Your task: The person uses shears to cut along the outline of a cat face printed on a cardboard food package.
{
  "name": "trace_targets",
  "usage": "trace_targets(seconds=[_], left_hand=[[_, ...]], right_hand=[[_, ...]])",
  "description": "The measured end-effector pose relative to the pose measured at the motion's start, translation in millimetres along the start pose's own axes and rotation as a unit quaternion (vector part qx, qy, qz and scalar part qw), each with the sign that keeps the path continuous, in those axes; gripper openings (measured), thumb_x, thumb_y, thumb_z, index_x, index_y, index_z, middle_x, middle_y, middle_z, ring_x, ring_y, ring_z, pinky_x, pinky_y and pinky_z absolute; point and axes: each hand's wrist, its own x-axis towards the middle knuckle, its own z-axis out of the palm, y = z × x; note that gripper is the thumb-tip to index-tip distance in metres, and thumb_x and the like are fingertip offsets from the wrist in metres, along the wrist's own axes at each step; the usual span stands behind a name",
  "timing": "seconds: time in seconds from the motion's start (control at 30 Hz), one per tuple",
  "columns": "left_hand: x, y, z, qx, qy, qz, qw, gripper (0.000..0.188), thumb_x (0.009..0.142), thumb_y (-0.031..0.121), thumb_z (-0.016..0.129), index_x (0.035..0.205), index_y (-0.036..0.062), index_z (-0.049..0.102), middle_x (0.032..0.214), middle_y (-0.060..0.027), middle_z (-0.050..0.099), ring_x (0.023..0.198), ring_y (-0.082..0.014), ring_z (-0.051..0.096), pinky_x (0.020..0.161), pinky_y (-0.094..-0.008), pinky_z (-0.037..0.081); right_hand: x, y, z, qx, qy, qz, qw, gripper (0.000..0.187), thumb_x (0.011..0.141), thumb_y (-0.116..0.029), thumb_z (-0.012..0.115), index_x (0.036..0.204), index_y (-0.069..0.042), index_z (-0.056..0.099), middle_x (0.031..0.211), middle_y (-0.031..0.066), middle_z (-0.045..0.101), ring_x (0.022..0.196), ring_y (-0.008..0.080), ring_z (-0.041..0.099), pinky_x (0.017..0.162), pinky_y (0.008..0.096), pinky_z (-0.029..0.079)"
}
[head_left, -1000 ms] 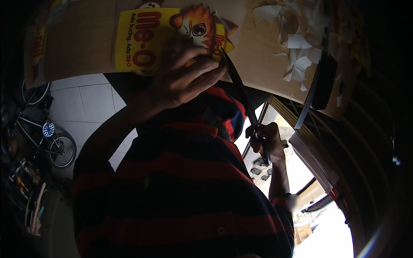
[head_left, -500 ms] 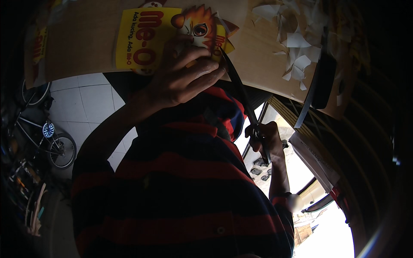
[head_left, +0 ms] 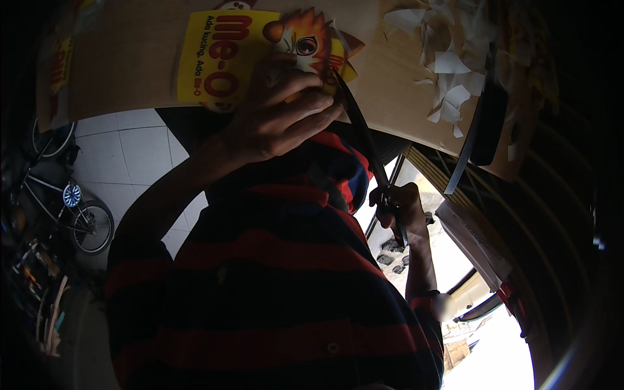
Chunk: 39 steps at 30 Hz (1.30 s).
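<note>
A yellow printed sheet (head_left: 221,58) with a cartoon cat's face lies on a wooden board (head_left: 123,71) at the top of the view. My left hand (head_left: 286,117) grips the sheet at the cat's edge, fingers curled over it. My right hand (head_left: 398,209) is lower and to the right, closed around the handles of long dark scissors (head_left: 361,133). Their blades run up and to the left, and the tips reach the sheet just beside my left fingers. A red and dark striped shirt fills the middle of the view.
White paper scraps (head_left: 448,58) lie scattered on the board's right part, beside a long black object (head_left: 489,123). A bicycle (head_left: 68,205) stands on the white tiled floor (head_left: 130,153) at left. A white stack of paper (head_left: 474,244) sits at right.
</note>
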Motion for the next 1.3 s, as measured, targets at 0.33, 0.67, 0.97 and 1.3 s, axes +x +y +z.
trace_targets(seconds=[0.33,0.67,0.97,1.3], left_hand=[[2.2,1.4,0.3,-0.025,-0.004,0.007,1.000,0.022,0.070,0.012,0.081,0.091,0.0103,0.074,0.092,0.0033,0.062,0.097,-0.0181,0.060,0.095,-0.0487,0.045],[3.8,4.7,0.4,-0.068,0.004,-0.009,0.998,0.027,0.068,0.002,0.083,0.094,0.0052,0.074,0.089,-0.0024,0.059,0.093,-0.0229,0.060,0.086,-0.0443,0.051],[7.8,6.3,-0.1,-0.086,0.000,-0.035,0.996,0.032,0.070,0.001,0.082,0.100,0.0071,0.073,0.089,-0.0026,0.058,0.090,-0.0223,0.061,0.086,-0.0429,0.051],[32.1,30.7,-4.7,-0.218,-0.023,-0.246,0.944,0.021,0.083,-0.002,0.071,0.103,0.0057,0.070,0.098,-0.0062,0.061,0.090,-0.0179,0.061,0.081,-0.0307,0.050]], right_hand=[[1.8,-2.4,-8.9,-0.059,-0.017,-0.039,0.997,0.066,0.068,-0.062,0.080,0.084,0.001,0.068,0.065,0.0031,0.064,0.053,0.0065,0.056,0.047,0.0246,0.039],[2.5,0.3,-10.1,-0.066,-0.020,-0.047,0.997,0.061,0.067,-0.055,0.084,0.086,0.001,0.068,0.067,0.0039,0.066,0.058,0.0081,0.062,0.051,0.0257,0.045],[5.4,5.2,-5.7,-0.050,-0.012,-0.049,0.997,0.048,0.065,-0.036,0.090,0.086,0.001,0.068,0.069,0.0054,0.068,0.059,0.0112,0.064,0.052,0.0271,0.045],[14.6,57.4,25.5,-0.002,0.057,-0.092,0.994,0.068,0.070,-0.061,0.080,0.086,0.003,0.065,0.063,0.0011,0.060,0.058,0.0061,0.058,0.051,0.0222,0.043]])
